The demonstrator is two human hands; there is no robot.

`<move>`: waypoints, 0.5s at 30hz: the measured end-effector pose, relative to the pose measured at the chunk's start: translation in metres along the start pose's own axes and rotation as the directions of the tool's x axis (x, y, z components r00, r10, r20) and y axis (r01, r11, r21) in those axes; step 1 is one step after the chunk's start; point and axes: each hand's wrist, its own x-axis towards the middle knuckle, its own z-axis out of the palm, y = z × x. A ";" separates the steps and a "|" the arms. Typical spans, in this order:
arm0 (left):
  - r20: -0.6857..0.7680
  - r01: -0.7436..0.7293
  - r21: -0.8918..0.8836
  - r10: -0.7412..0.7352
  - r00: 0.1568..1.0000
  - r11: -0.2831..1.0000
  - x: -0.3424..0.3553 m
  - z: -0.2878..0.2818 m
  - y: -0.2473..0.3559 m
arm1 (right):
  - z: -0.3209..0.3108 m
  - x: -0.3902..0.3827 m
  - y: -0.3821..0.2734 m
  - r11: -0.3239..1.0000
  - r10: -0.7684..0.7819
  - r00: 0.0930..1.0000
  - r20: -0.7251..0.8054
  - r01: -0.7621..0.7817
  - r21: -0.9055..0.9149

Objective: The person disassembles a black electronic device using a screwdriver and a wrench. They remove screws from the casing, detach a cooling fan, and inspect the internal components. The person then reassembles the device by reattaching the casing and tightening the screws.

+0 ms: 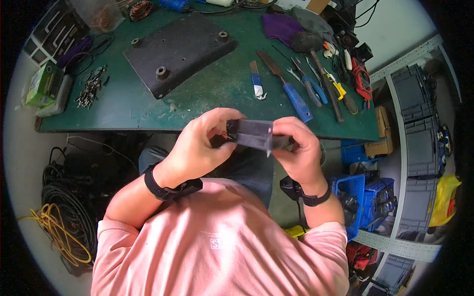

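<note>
While sitting at the near edge of the green workbench (207, 93), holding a small dark block wrapped in clear film (253, 134) between both hands, just in front of the bench edge and above the lap. Left hand (200, 145) closing around the block's left end, thumb and fingers pinching it, a bit of red wire showing at that end. Right hand (298, 150) clamping the right end, fingers curled over the top. Both wrists wearing black bands.

Lying on the bench behind the hands: a heavy black metal plate (180, 52) with raised bosses, tilted across the surface. Resting to its right, well apart: a blue-handled scraper (256, 81), a blue-handled file (291, 91), pliers and wrenches (311, 84), a black mallet (316, 59). Sitting at the left edge: a green box (42, 84) beside a scatter of small screws (91, 89).

Piling on the floor at left: coiled black cable and yellow cord (59, 222). Standing at right: grey stacked bins on shelving (419, 128) and blue crates (368, 195).
</note>
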 end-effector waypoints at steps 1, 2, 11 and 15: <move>0.006 -0.080 0.077 0.080 0.997 0.994 0.000 -0.002 0.001 | -0.001 0.000 -0.001 0.994 -0.087 0.996 0.006 0.087 -0.061; 0.019 -0.161 0.151 0.160 0.987 0.975 0.000 -0.004 0.001 | -0.002 0.000 -0.005 0.964 -0.188 0.982 0.027 0.190 -0.187; 0.430 0.536 -0.762 -0.334 0.839 0.364 0.003 -0.027 -0.013 | -0.006 -0.006 -0.013 0.715 -0.477 0.858 0.191 0.505 -0.484; 0.411 0.543 -0.682 -0.357 0.839 0.489 0.000 -0.017 0.000 | -0.004 -0.008 -0.008 0.701 -0.468 0.860 0.205 0.502 -0.507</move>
